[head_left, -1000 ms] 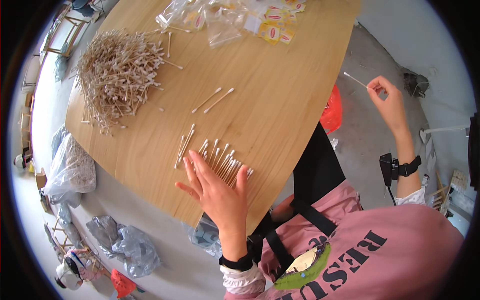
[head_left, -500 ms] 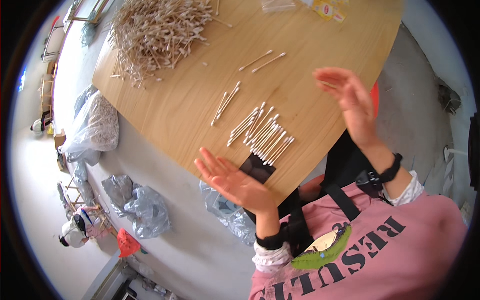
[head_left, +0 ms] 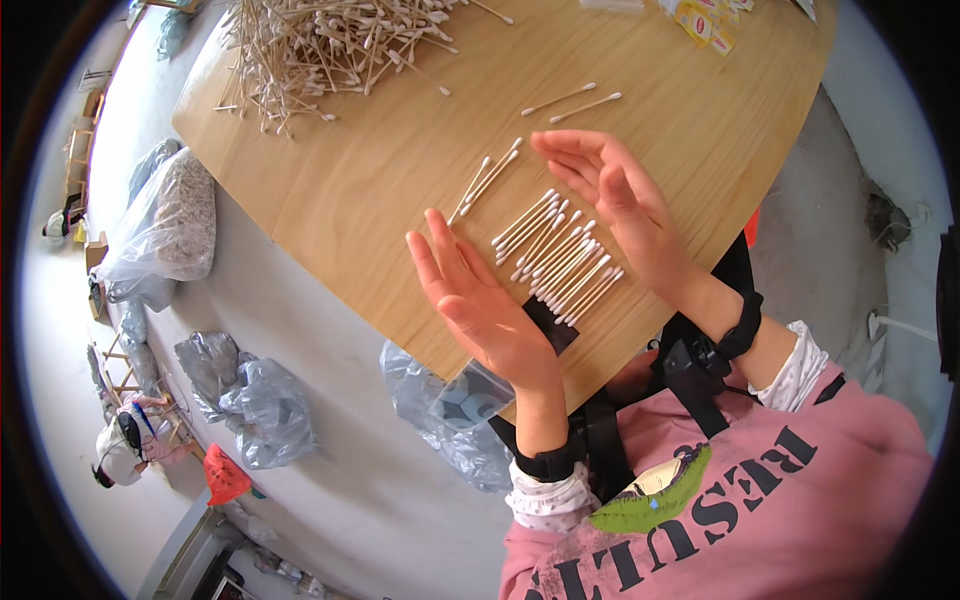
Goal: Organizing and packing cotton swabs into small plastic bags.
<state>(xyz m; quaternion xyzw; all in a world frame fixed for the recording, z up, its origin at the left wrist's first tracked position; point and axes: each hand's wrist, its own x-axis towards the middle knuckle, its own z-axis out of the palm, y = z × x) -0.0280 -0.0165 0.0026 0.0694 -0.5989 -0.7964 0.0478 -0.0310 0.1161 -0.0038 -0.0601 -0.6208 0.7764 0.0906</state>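
I hold both hands over the wooden desk, palms facing each other. My left hand is flat and spread, fingers extended toward 11 o'clock, holding nothing. My right hand is likewise flat and spread, fingers pointing toward 10 o'clock, holding nothing.

Between the two palms lies a row of cotton swabs, laid side by side and roughly parallel on the desk. The left hand stands just beside the row at its 8 o'clock side; the right hand stands just beside it at its 2 o'clock side. I cannot tell whether either palm touches the swabs.

A small black patch lies on the desk at 6 o'clock from the row, against the left palm. A few loose swabs lie at 11 o'clock from the row, and two single swabs lie at 12 o'clock. A large heap of swabs occupies the far desk at 11 o'clock. Clear plastic bags sit on the floor at 9 o'clock.
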